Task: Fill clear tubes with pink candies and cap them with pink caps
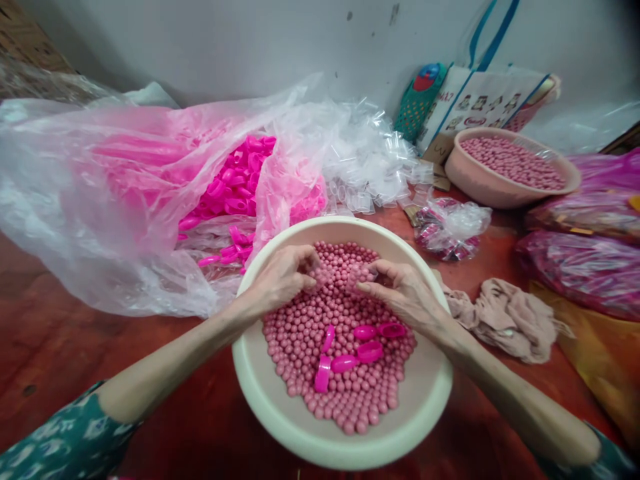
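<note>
A cream basin (345, 455) holds many small pink balls (340, 407). Over its far half, my left hand (287, 275) pinches a small clear plastic cup (323, 276), its outline hard to make out against the balls. Facing it, my right hand (400, 288) is closed on another clear plastic cup (361, 275) with pink balls showing in or through it. Several bright magenta plastic caps (344, 363) lie on the balls below my hands, some hollow side up.
Behind the basin lie an open bag of magenta caps (235, 177) and a heap of clear plastic cups (370, 160). At right are a second basin (495, 190) of pink balls, a tied clear bag (450, 230), a crumpled cloth (515, 320) and purple plastic bags (585, 267).
</note>
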Demonstrator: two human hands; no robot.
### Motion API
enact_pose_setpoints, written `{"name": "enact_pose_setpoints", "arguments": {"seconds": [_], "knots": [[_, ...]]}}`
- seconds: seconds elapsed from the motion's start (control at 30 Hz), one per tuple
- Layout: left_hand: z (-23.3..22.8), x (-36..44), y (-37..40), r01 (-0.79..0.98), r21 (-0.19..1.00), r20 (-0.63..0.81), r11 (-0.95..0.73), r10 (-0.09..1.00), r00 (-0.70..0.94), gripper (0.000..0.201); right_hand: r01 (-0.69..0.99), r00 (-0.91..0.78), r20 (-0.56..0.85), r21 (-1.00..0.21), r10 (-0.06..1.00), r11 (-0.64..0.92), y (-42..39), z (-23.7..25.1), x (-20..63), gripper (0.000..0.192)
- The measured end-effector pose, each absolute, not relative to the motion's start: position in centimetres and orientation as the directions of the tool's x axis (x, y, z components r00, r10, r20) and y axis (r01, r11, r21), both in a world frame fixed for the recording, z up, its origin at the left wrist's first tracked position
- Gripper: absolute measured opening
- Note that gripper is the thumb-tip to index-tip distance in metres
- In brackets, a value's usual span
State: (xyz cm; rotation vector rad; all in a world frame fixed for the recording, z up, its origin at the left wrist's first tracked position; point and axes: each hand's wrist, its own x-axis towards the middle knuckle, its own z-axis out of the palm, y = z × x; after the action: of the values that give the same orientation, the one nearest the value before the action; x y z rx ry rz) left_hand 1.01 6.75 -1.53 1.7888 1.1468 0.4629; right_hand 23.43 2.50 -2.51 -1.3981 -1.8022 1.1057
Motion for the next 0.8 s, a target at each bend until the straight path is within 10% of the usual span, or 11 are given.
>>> {"name": "enact_pose_setpoints", "arguments": {"seconds": [0.33,0.8], "knots": [[-3.3,4.2,6.6,0.510,0.810,-0.111,-0.291,0.777,0.620,0.015,0.385,-0.122,0.007,-0.921,0.992,0.054,2.6,-2.1,23.3,0.013],[-1.3,4.5,6.7,0.283,0.931,-0.359,0.231,0.719,0.595,0.016,0.358,0.018,0.041,-0.933,0.999,0.032,2.2,-2.0,23.8,0.018]]}}
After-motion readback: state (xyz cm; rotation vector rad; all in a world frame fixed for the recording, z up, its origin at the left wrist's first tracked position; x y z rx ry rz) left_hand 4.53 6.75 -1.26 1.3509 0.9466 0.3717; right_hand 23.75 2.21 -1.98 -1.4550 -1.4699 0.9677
